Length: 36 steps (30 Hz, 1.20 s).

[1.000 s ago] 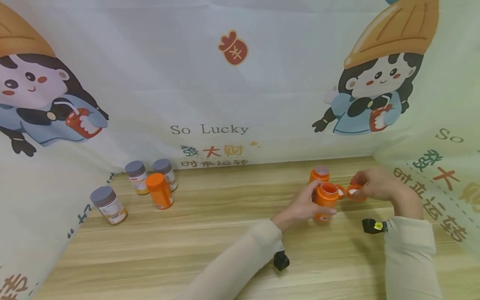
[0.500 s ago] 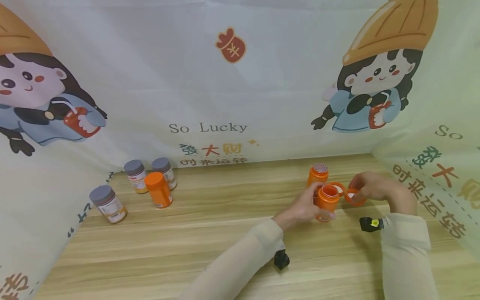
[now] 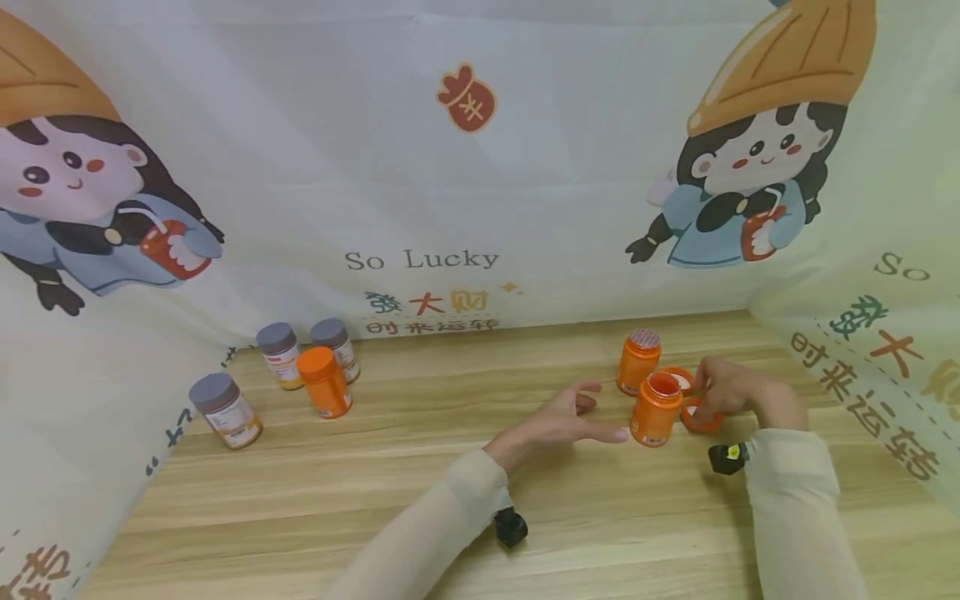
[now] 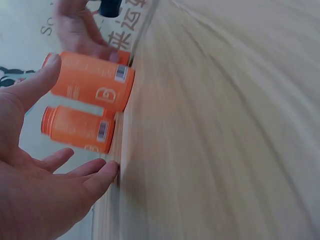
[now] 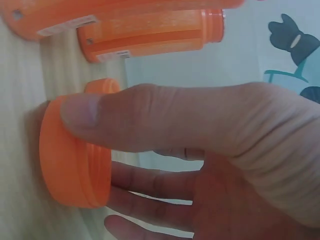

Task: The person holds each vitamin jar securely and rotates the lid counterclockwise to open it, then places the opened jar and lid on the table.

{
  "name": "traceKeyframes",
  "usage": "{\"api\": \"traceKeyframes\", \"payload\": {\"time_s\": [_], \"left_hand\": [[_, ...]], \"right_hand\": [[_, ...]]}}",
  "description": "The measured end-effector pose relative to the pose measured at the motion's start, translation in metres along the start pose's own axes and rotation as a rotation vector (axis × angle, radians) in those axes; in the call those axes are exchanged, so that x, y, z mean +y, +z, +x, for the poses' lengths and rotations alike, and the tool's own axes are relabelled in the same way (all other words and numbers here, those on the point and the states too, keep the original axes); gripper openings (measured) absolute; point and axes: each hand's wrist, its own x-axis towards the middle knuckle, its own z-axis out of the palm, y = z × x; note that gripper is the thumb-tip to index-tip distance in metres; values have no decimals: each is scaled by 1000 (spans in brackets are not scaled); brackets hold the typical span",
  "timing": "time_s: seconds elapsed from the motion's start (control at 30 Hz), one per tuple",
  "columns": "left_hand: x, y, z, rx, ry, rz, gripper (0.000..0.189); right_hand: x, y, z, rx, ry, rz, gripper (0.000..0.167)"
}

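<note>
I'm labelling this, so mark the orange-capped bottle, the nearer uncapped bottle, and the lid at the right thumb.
Orange-capped bottle (image 3: 327, 389): head view, middle of the body.
Nearer uncapped bottle (image 3: 655, 417): head view, front of the body.
Lid (image 5: 62, 157): right wrist view, outer side wall.

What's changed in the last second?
The left hand let go of the front open bottle and moved left, away from it; the bottle stands upright. The right hand moved the front lid nearer the person and slightly left. Unchanged: rear orange bottle, closed orange bottle, three gray-capped jars.
</note>
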Motion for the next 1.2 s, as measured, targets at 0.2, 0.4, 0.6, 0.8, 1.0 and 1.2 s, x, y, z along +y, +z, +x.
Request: {"api": "traceKeyframes", "payload": {"time_s": [0.2,0.4,0.6,0.8,1.0,1.2], "left_hand": [[-4,-18,-11,8,4,24,86],[-8,-33,-28,11,49,24,77],[-18,-64,-58,57,78,0,71],[-27,-107,-88,312,151,55,58],[-32,-147,-116,664,222,112,44],[-34,-186,-138,1087,449,141,38]], "right_hand": [[-2,3,-1,-2,28,-16,48],[-4,-3,-8,26,44,-67,47],[-16,-18,-20,68,34,-95,44],[-36,-27,-32,246,-72,-148,31],[-61,-27,-42,353,-182,-161,28],[-90,-19,-50,318,-277,-104,25]]}}
